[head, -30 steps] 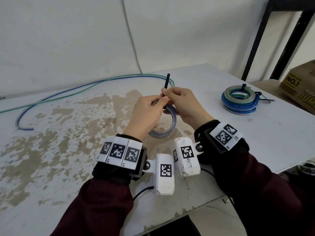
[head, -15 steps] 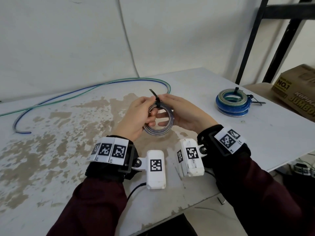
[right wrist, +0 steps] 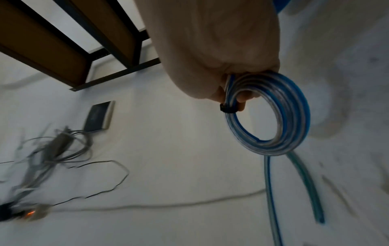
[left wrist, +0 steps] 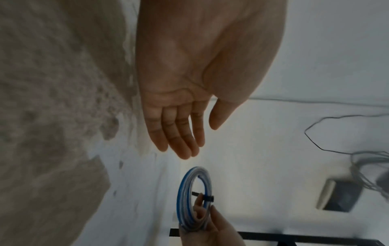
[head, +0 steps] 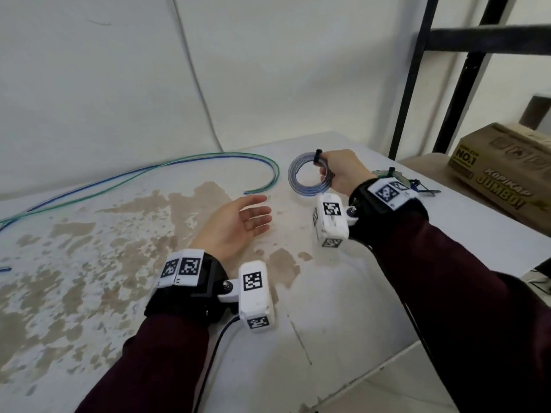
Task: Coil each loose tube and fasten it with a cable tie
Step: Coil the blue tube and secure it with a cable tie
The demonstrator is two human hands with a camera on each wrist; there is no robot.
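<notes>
The right hand [head: 343, 174] held the tied coil [head: 301, 180] by its rim, fingers curled round the turns just beside the black tie [head: 318, 153], so the ring hung clear of the desk [head: 387, 293] near its far right corner. Gripping next to the tie probably kept the turns from sliding while the coil was carried. Judging by its place, it was headed for the finished coils [head: 387, 174], which lay at the right edge of the desk, mostly hidden behind the right wrist, with their own ties sticking out. The left hand [head: 235, 225] hovered palm up over the stained middle of the desk, fingers straight and relaxed, holding nothing; it seemed free for the next tube. Two loose tubes [head: 179, 163], one green and one blue, ran side by side along the far edge from the left and curved down to cut ends near the coil. They were not yet coiled, so that part of the job remained. A cardboard box [head: 504, 174] sat on a shelf beyond the right edge.
</notes>
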